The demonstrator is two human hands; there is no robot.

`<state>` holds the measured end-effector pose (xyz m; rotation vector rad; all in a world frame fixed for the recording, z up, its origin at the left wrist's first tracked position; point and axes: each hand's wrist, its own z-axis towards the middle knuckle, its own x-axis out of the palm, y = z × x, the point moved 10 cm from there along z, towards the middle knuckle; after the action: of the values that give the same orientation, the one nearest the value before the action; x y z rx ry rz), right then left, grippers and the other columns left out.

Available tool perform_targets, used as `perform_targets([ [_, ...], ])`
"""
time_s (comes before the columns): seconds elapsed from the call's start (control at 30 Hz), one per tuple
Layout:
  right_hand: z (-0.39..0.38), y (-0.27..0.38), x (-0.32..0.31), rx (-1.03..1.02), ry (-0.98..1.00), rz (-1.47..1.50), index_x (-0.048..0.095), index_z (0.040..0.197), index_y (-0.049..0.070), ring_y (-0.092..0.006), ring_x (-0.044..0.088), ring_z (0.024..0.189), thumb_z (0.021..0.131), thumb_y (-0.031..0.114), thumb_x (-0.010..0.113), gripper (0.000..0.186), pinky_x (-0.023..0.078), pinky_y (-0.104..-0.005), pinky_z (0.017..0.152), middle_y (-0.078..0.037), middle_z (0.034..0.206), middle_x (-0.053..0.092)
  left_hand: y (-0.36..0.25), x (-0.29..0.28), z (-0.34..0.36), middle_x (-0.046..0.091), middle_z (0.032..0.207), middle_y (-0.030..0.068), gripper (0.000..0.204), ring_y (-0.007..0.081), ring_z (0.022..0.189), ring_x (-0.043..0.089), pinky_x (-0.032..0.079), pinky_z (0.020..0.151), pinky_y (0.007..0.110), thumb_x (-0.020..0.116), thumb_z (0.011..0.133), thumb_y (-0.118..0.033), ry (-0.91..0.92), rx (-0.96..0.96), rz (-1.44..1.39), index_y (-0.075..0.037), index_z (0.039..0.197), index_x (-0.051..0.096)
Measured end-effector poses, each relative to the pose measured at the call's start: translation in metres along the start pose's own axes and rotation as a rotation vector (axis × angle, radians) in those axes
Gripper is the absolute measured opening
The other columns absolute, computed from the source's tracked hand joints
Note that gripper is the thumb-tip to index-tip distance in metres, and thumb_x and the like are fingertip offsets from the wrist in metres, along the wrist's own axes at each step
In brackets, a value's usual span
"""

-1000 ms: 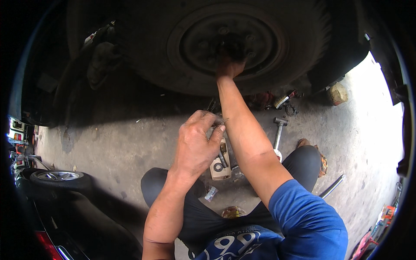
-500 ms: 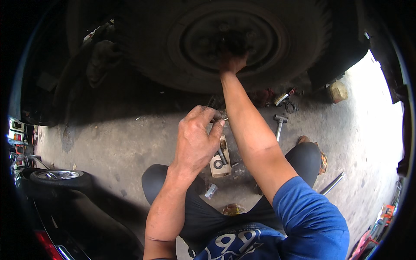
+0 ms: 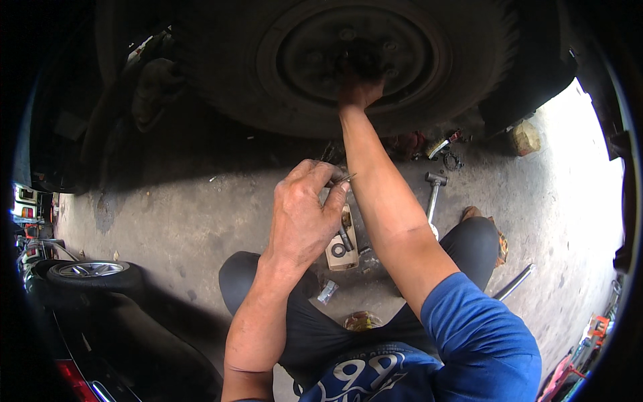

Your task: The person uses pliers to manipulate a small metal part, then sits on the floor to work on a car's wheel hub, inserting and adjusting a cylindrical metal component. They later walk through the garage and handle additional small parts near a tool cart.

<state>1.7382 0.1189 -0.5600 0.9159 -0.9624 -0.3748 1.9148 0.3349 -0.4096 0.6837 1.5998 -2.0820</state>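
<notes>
A large dark tyre [image 3: 221,80] on a dark steel rim hangs above me, its hub in deep shadow. My right hand [image 3: 362,90] reaches up to the hub [image 3: 358,63]; its fingers are lost in the shadow there. My left hand [image 3: 308,208] is beside my right forearm, fingertips pinched on a thin metal piece [image 3: 348,177], too small to identify surely. Below it on the floor lies an open cardboard box [image 3: 344,261] with a dark ring and a cylindrical metal part in it.
Around me lie a metal T-handled tool [image 3: 432,201], a long bar [image 3: 516,281], a small packet [image 3: 327,292], a beige lump [image 3: 524,139] and assorted dark parts [image 3: 451,161]. A loose alloy wheel [image 3: 90,271] lies by a black car body [image 3: 114,335] at left.
The view has shifted slightly, so the floor and the box appear higher. Both hands sit a little higher in the picture; their grip and position at the hub look much the same.
</notes>
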Motion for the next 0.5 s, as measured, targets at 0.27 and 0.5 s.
perform_targets([
  [0.27, 0.006, 0.016, 0.004, -0.003, 0.203, -0.595, 0.066, 0.121, 0.003, -0.0374, 0.067, 0.111, 0.080, 0.040, 0.079, 0.057, 0.053, -0.0439, 0.093, -0.021, 0.118, 0.070, 0.007, 0.005, -0.001, 0.069, 0.088, 0.0169, 0.015, 0.0335, 0.084, 0.068, 0.052, 0.077, 0.039, 0.072, 0.083, -0.006, 0.004, -0.020, 0.004, 0.003, 0.094, 0.072],
  [0.5, 0.013, 0.001, 0.001, -0.200, 0.511, -1.089, 0.071, 0.111, 0.005, -0.0406, 0.070, 0.094, 0.087, 0.029, 0.066, 0.034, 0.056, -0.0498, 0.080, -0.021, 0.100, 0.073, 0.007, 0.013, -0.002, 0.068, 0.090, 0.0181, 0.015, 0.0334, 0.084, 0.067, 0.051, 0.076, 0.041, 0.072, 0.083, -0.007, 0.044, -0.026, -0.006, 0.003, 0.094, 0.072],
])
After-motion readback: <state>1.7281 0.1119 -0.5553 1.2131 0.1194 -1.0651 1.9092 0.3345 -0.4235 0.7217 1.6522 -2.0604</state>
